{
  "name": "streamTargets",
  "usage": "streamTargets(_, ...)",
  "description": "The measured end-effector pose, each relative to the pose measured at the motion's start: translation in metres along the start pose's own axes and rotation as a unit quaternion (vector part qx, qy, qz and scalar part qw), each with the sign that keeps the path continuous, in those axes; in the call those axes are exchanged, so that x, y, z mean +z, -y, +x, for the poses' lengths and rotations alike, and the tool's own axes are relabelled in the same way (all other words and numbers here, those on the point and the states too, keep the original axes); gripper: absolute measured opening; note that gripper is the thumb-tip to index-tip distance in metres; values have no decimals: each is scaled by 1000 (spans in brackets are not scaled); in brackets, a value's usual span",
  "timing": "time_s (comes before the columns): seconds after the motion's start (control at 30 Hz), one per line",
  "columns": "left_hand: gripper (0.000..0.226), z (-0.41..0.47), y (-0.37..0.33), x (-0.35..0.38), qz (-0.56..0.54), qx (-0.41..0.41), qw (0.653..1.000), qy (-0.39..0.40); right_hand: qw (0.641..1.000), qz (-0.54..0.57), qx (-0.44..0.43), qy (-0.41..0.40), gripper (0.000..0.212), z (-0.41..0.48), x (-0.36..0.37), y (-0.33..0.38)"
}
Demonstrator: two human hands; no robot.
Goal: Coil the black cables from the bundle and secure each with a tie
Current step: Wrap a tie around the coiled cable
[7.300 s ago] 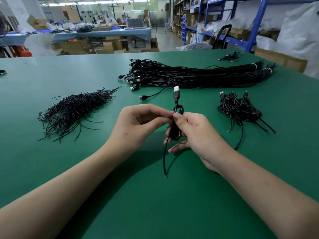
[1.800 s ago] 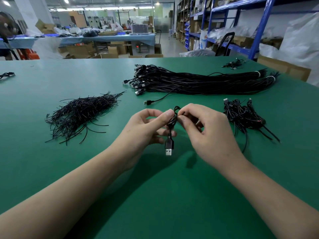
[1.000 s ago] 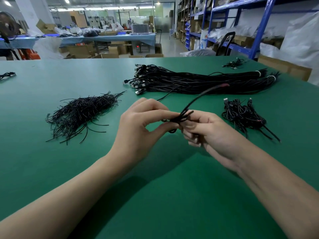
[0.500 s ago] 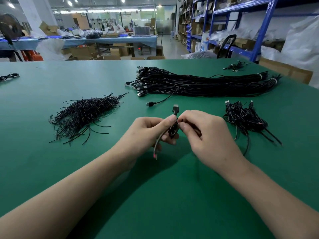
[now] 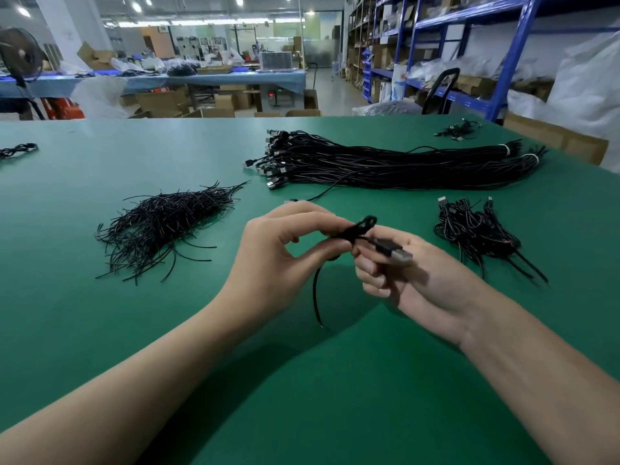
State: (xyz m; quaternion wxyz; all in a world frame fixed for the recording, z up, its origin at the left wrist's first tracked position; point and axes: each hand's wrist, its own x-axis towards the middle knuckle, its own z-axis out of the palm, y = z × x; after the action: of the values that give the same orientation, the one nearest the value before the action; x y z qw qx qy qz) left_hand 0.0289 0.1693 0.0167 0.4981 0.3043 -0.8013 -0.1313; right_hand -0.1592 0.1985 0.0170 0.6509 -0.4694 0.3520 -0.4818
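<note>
1. At the far left edge of the frame, one stray lead (image 5: pixel 16 150) lies on the green table (image 5: pixel 100 330), well apart from the work.
2. Left of centre sits one loose pile of ties (image 5: pixel 161 226). They are short, thin black wires, far too many to count. They look light and bendable, so I would pinch one at mid-length from the fringe of the pile.
3. At centre, my left hand (image 5: pixel 281 260) is closed in a pinch, thumb against forefinger, on the small coil of the cable (image 5: pixel 355 231). I have one cable in hand, held in the air above the table.
4. Its tail (image 5: pixel 317 297) hangs limp below the coil. I judge the cable thin, light and springy. The loops would open if the pinch eased, so the hold belongs across their waist.
5. Right of centre, my right hand (image 5: pixel 412 280) has its fingers curled round the same cable at its plug (image 5: pixel 396 253). The plug is the one stiff part and makes a fair handle. The coil is blurred, so I cannot tell whether a tie is on it yet.
6. From upper centre to the right lies one bundle (image 5: pixel 385 166). Its plugs fan out at its left end, and two white bands (image 5: pixel 505 150) sit near its right end.
7. At right is one heap of finished coils (image 5: pixel 476 229), overlapping too much to count.
8. At upper right, one small clump of leads (image 5: pixel 456 129) lies near the table's far edge.
</note>
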Motion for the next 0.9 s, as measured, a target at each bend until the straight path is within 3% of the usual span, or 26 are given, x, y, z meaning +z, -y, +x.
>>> streamTargets(0.1, 17, 2, 3, -1, 57, 58, 997, -17, 1000, 19, 1, 19, 4, 0, 0, 0)
streamTargets(0.23, 10, -2, 5, 4, -88, -123, 988, -5, 981, -136, -119, -76, 16, 0, -1, 1)
streamTargets(0.3, 31, -1, 5, 6, -150, -228, 962, 4, 926, -284, -210, -133, 24, 0, -1, 0)
streamTargets(0.37, 50, -1, 5, 5, -192, -290, 936, 56, 845, -422, -289, -156, 19, 0, 3, -3)
streamTargets(0.43, 54, -1, 4, 4, -205, -306, 925, 90, 784, -504, -331, -148, 15, 0, 7, -6)
streamTargets(0.5, 44, -1, 5, 4, -213, -308, 922, 95, 766, -533, -331, -139, 13, 1, 6, -7)
streamTargets(0.63, 39, -1, 5, 5, -257, -319, 908, 84, 788, -531, -285, -128, 14, 0, 2, -8)
streamTargets(0.73, 37, -1, 2, 6, -283, -277, 916, 66, 814, -509, -253, -119, 18, -2, 5, -6)
streamTargets(0.8, 31, -1, 1, 5, -271, -237, 931, 56, 863, -447, -211, -105, 21, 0, 5, -4)
streamTargets(0.9, 15, -2, 1, 5, -173, -154, 972, 28, 970, -212, -103, -53, 17, 1, 5, -3)
